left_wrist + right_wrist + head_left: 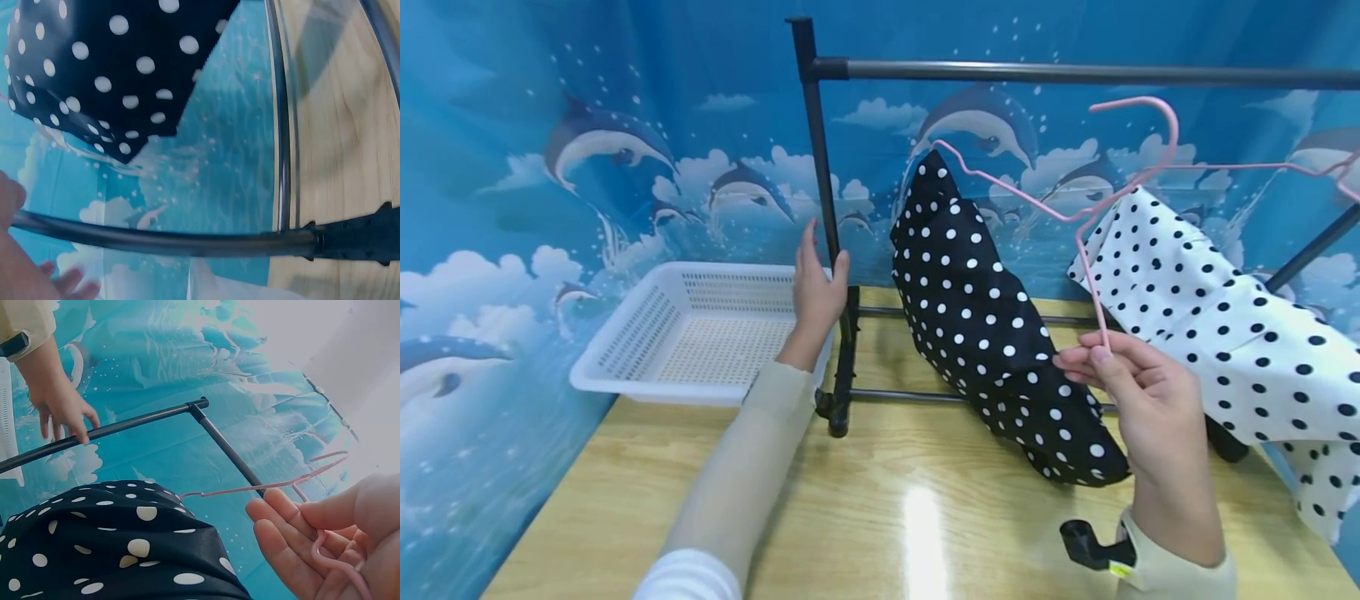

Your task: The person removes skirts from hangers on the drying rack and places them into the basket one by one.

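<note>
My right hand (1150, 392) pinches one arm of a pink clothes hanger (1045, 200) between thumb and fingers. A black cloth with white dots (985, 308) hangs from the hanger's other end, near the right fingertips. The hanger's hook points up, below the rack's top bar and apart from it. At the left, my left hand (818, 292) is beside the upright post of a black clothes rack (820, 158), its fingers extended. In the right wrist view the left hand (62, 403) overlaps the post; whether it touches is hard to tell.
A white perforated plastic basket (662, 387) stands left of the rack on the wooden table (880, 500). To the right, a white cloth with black dots (1247, 333) hangs near another pink hanger (1247, 166). A dolphin-print curtain (722, 50) is behind.
</note>
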Motion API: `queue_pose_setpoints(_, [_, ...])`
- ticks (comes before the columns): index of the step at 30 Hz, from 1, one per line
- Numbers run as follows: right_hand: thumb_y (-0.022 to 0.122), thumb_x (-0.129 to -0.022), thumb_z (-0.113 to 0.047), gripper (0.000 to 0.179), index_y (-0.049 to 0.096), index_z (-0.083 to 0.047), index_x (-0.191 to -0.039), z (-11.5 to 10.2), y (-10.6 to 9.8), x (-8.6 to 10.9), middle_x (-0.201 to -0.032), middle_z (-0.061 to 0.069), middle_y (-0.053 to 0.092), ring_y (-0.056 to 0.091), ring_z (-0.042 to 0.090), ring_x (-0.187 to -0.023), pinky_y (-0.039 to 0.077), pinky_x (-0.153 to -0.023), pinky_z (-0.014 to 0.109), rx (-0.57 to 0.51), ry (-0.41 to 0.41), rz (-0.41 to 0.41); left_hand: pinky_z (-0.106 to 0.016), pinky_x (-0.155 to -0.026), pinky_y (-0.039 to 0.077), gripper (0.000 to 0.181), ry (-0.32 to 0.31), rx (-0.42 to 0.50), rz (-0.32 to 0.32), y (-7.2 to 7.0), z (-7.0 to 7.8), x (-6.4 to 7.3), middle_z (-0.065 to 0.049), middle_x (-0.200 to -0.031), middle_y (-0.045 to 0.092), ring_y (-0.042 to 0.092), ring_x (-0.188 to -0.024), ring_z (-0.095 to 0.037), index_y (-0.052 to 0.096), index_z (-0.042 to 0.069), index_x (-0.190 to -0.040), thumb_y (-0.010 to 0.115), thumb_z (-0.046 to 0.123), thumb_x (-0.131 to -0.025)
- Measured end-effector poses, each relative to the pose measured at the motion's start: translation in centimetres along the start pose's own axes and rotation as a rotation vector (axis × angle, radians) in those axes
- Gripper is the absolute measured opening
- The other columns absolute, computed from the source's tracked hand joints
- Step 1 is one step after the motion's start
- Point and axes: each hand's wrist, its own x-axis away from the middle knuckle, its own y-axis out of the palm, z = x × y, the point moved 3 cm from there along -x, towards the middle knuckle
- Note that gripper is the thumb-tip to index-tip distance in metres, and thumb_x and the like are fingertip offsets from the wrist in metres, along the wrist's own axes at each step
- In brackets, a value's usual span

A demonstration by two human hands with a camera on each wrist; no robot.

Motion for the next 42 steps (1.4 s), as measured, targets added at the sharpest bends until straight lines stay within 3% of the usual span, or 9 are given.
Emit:
queue_pose_setpoints(3, [0.052, -0.098, 0.000, 0.014, 0.064, 0.008, -0.100, 0.0, 0.1, 0.0, -0.086, 0.007, 0.073, 0.072, 0.014, -0.081, 0.055, -0.075, 0.026, 0.031, 0.001, 0.000, -0.049, -0.110, 0.033, 0.059, 0.069, 0.046, 0.070, 0.0, 0.5, 0.8, -0.005, -0.156, 0.022, 0.032, -0.140, -0.025, 0.015, 0.033, -0.155, 0.045, 0.035, -0.103])
queue_pose_setpoints(7, [0.053, -0.098, -0.002, 0.015, 0.063, 0.008, -0.101, -0.1, 0.3, -0.1, -0.086, 0.007, 0.073, 0.072, 0.014, -0.082, 0.055, -0.075, 0.026, 0.051, 0.014, -0.013, -0.044, -0.114, 0.026, 0.055, 0.198, 0.116, 0.162, 0.2, 1.1, 2.7, -0.007, -0.155, 0.023, 0.026, -0.142, -0.020, 0.023, 0.019, -0.153, 0.045, 0.022, -0.103])
queue_pose_setpoints(10, [0.053, -0.098, -0.002, 0.015, 0.063, 0.008, -0.101, -0.1, 0.4, -0.3, -0.087, 0.008, 0.073, 0.072, 0.015, -0.083, 0.055, -0.076, 0.026, 0.042, 0.019, -0.019, -0.046, -0.115, 0.025, 0.053, 0.258, 0.141, 0.152, 0.9, 1.3, 4.3, -0.011, -0.154, 0.025, 0.025, -0.142, -0.021, 0.027, 0.013, -0.151, 0.047, 0.018, -0.102])
queue_pose_setpoints(12, [0.053, -0.098, -0.002, 0.015, 0.063, 0.008, -0.101, -0.1, 0.5, -0.3, -0.087, 0.008, 0.073, 0.071, 0.015, -0.083, 0.055, -0.076, 0.026, 0.046, 0.014, -0.020, -0.046, -0.115, 0.024, 0.054, 0.256, 0.168, 0.107, 1.4, 1.4, 5.1, -0.012, -0.154, 0.025, 0.025, -0.142, -0.023, 0.027, 0.012, -0.151, 0.047, 0.018, -0.102])
queue_pose_setpoints(15, [0.053, -0.098, -0.001, 0.014, 0.064, 0.008, -0.100, -0.1, 0.6, -0.4, -0.087, 0.008, 0.073, 0.072, 0.015, -0.082, 0.055, -0.076, 0.026, 0.032, 0.008, -0.028, -0.045, -0.116, 0.024, 0.057, 0.160, 0.289, -0.011, 2.2, 1.4, 6.0, -0.011, -0.156, 0.023, 0.025, -0.143, -0.025, 0.022, 0.014, -0.153, 0.046, 0.019, -0.103])
queue_pose_setpoints(19, [0.053, -0.098, -0.001, 0.014, 0.063, 0.009, -0.101, -0.1, 0.8, -0.6, -0.086, 0.008, 0.073, 0.072, 0.015, -0.082, 0.055, -0.076, 0.027, 0.011, 0.005, -0.035, -0.045, -0.114, 0.028, 0.059, -0.096, 0.498, -0.164, 3.1, 1.4, 6.8, -0.011, -0.156, 0.022, 0.026, -0.142, -0.029, 0.014, 0.022, -0.155, 0.043, 0.025, -0.104])
queue_pose_setpoints(24, [0.053, -0.098, 0.001, 0.014, 0.063, 0.010, -0.101, -0.1, 1.1, -0.6, -0.086, 0.008, 0.073, 0.072, 0.015, -0.081, 0.055, -0.076, 0.027, 0.005, -0.008, -0.043, -0.047, -0.112, 0.031, 0.058, -0.323, 0.606, -0.251, 3.7, 1.0, 7.4, -0.012, -0.156, 0.023, 0.028, -0.141, -0.027, 0.012, 0.024, -0.155, 0.041, 0.031, -0.105])
queue_pose_setpoints(32, [0.054, -0.098, -0.003, 0.015, 0.064, 0.008, -0.101, -0.4, 1.0, -0.6, -0.086, 0.008, 0.072, 0.071, 0.015, -0.081, 0.055, -0.077, 0.025, 0.040, 0.019, -0.014, -0.053, -0.110, 0.032, 0.062, -0.503, 0.759, -0.286, 4.9, -0.3, 7.7, -0.013, -0.156, 0.025, 0.032, -0.139, -0.035, 0.013, 0.025, -0.155, 0.045, 0.036, -0.103])
queue_pose_setpoints(42, [0.054, -0.097, 0.000, 0.013, 0.063, 0.010, -0.099, -0.5, 0.7, -0.6, -0.085, 0.009, 0.072, 0.072, 0.016, -0.080, 0.056, -0.074, 0.026, 0.000, -0.002, -0.004, -0.056, -0.112, 0.027, 0.067, -0.604, 0.941, -0.405, 7.5, -1.4, 8.7, -0.022, -0.155, 0.024, 0.031, -0.140, -0.039, 0.004, 0.023, -0.156, 0.041, 0.043, -0.103])
